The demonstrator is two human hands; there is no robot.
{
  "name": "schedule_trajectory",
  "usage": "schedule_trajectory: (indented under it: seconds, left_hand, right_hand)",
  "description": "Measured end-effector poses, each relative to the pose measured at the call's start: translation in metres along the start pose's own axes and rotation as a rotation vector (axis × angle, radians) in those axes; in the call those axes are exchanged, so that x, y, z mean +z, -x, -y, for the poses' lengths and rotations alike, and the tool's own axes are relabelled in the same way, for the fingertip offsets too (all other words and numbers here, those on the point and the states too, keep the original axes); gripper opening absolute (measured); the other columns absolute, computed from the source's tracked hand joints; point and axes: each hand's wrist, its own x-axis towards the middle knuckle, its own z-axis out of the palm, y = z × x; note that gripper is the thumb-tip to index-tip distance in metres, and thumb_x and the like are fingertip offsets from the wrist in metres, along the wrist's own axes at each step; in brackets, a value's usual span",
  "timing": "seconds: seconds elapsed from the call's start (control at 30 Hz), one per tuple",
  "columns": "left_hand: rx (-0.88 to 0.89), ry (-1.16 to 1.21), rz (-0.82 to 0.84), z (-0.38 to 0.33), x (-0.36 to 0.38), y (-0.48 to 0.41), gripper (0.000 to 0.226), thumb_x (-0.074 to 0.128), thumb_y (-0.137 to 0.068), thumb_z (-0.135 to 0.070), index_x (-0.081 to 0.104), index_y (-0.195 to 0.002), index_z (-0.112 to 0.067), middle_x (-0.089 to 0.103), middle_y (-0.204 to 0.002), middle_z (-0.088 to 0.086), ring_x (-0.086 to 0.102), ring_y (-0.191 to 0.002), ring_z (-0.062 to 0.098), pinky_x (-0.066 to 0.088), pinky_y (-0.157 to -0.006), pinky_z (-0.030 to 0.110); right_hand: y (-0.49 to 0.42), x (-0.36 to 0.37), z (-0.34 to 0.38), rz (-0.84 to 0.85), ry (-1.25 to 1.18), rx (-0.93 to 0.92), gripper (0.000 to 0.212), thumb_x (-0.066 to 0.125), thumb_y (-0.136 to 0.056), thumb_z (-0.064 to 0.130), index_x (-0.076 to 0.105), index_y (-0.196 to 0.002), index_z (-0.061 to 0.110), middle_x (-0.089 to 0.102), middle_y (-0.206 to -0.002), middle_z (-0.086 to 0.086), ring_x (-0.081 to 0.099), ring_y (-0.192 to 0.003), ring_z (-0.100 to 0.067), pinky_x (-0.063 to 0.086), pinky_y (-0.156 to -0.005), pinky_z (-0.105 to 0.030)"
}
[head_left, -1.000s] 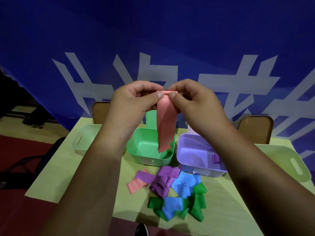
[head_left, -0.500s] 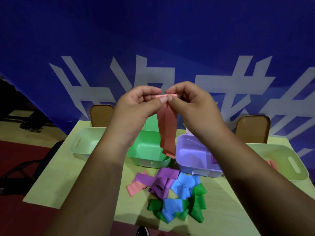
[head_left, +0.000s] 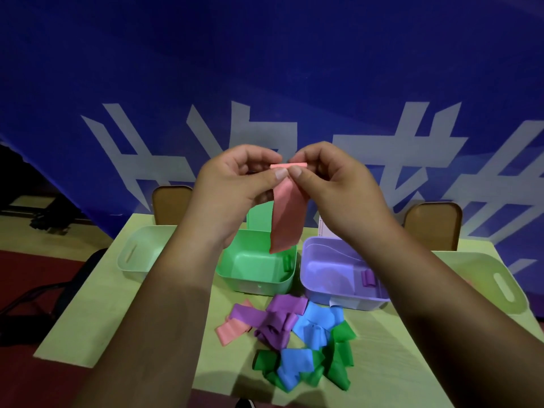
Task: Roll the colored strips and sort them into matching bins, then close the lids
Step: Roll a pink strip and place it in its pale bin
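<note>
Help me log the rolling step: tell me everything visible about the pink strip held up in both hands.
The pink strip is a matte, soft-looking band. Its top end is turned over into a small roll, pinched by the left hand and right hand between thumbs and fingers. The rest hangs down loose, its lower end in mid-air, seen against the green bin.

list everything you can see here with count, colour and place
held strip: one, pink, hanging between both hands, top rolled
bins: four, in a row: pale bin far left, green bin, purple bin, yellow-green bin far right
rolls: two: green roll in green bin, purple roll in purple bin
loose strips: several, pink, purple, blue, green, piled before the bins
table: one, yellow-green
chairs: two, brown, behind table
backdrop: one, blue, white marks
left hand, right hand: pinch the held strip
</note>
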Motion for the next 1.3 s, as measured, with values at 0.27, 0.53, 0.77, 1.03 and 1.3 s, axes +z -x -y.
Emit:
schedule_trajectory:
  seconds: [0.27, 0.53, 0.77, 1.03, 1.3]
  left_hand:
    - [0.067, -0.059, -0.078, -0.006, 0.011, 0.004, 0.013, 0.078, -0.097, -0.010, 0.078, -0.110, -0.008, 0.078, -0.103, 0.019, 0.080, -0.092, 0.025, 0.065, -0.077, 0.028]
    - [0.083, -0.099, -0.081, -0.007, 0.011, 0.009, 0.014, 0.079, -0.095, -0.008, 0.079, -0.108, -0.013, 0.079, -0.101, 0.011, 0.079, -0.094, 0.022, 0.063, -0.077, 0.025]
    - [0.028, 0.023, -0.060, -0.006, 0.014, 0.020, 0.014, 0.077, -0.097, -0.007, 0.077, -0.110, -0.010, 0.075, -0.111, 0.026, 0.078, -0.102, 0.033, 0.066, -0.088, 0.037]
    - [0.052, 0.001, -0.115, -0.005, 0.010, 0.034, 0.019, 0.080, -0.093, -0.004, 0.078, -0.110, -0.012, 0.077, -0.106, 0.015, 0.078, -0.101, 0.027, 0.065, -0.083, 0.032]
    - [0.050, 0.057, -0.103, -0.009, 0.014, 0.048, 0.016, 0.077, -0.095, 0.000, 0.076, -0.110, -0.007, 0.077, -0.105, 0.018, 0.080, -0.097, 0.026, 0.064, -0.076, 0.028]
  right_hand:
    - [0.000, 0.002, 0.005, -0.045, -0.071, 0.055, 0.003, 0.072, -0.101, 0.027, 0.073, -0.102, 0.025, 0.075, -0.089, -0.005, 0.072, -0.087, -0.027, 0.060, -0.081, -0.047]
    - [0.001, 0.000, 0.000, -0.060, -0.108, 0.073, 0.008, 0.069, -0.103, 0.029, 0.075, -0.102, 0.025, 0.077, -0.088, 0.007, 0.072, -0.085, -0.017, 0.061, -0.087, -0.047]
    - [0.011, 0.002, 0.003, -0.095, 0.012, 0.029, 0.007, 0.067, -0.104, 0.026, 0.073, -0.102, 0.027, 0.073, -0.088, 0.015, 0.063, -0.079, 0.003, 0.046, -0.067, -0.011]
    - [0.027, 0.002, 0.005, -0.071, 0.016, 0.073, 0.009, 0.068, -0.104, 0.037, 0.073, -0.105, 0.030, 0.076, -0.085, 0.008, 0.072, -0.074, -0.008, 0.059, -0.067, -0.029]
    - [0.041, 0.002, 0.012, -0.109, 0.052, 0.017, 0.008, 0.068, -0.104, 0.035, 0.072, -0.105, 0.027, 0.073, -0.089, 0.013, 0.068, -0.084, -0.003, 0.057, -0.071, -0.024]
